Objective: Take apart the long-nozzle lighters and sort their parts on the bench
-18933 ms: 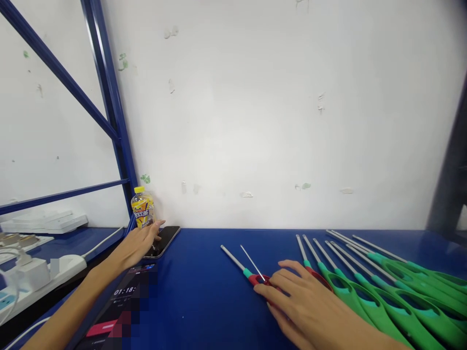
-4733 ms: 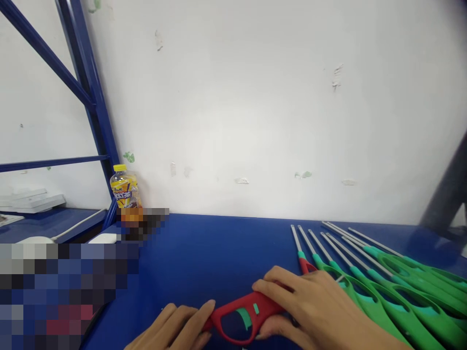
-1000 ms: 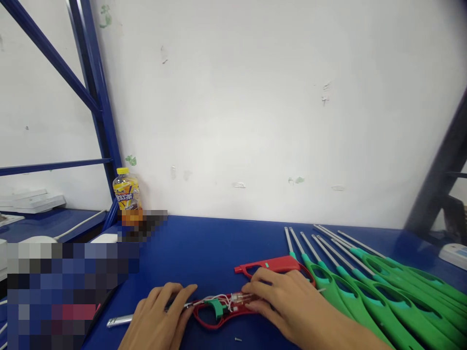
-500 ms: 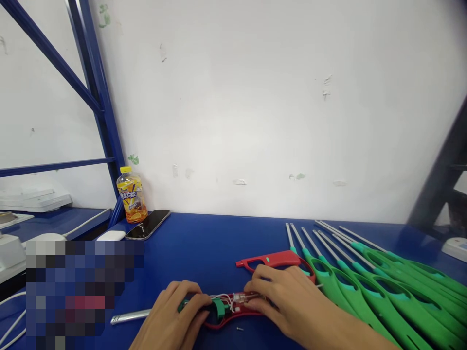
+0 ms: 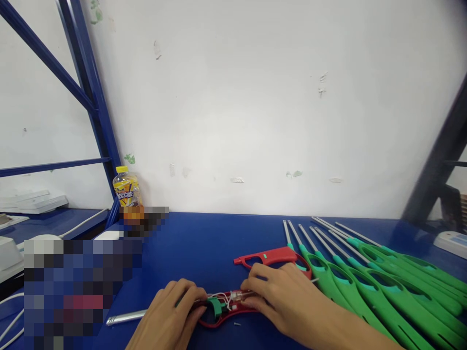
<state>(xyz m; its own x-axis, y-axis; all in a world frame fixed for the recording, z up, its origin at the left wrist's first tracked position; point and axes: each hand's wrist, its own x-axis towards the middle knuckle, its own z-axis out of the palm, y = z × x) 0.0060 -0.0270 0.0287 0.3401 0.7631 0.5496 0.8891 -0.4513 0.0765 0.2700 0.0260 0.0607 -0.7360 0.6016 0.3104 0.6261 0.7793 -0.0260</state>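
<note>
An opened long-nosed lighter with a red shell point(image 5: 242, 308) lies on the blue table, its insides showing. Its metal tube point(image 5: 126, 317) sticks out to the left. My left hand point(image 5: 171, 311) is closed around the body near the tube, beside a green trigger point(image 5: 215, 307). White wires point(image 5: 222, 295) run between the trigger and a clear part point(image 5: 237, 295). Thumb and fingers of my right hand point(image 5: 272, 294) pinch the right end of the lighter at that clear part. A small screw point(image 5: 237, 323) lies just in front. Behind my right hand rests a loose red shell half point(image 5: 279, 255).
Several green lighters point(image 5: 379, 291) with metal tubes lie fanned out on the right. A drink bottle point(image 5: 127, 192) and a white object point(image 5: 107, 236) stand at back left, near a blue metal frame point(image 5: 104, 116). White cables point(image 5: 10, 318) lie at far left.
The whole view has shifted slightly. My left fingers have drawn back a little to the left, baring more of the green trigger; the right hand keeps its pinch.
</note>
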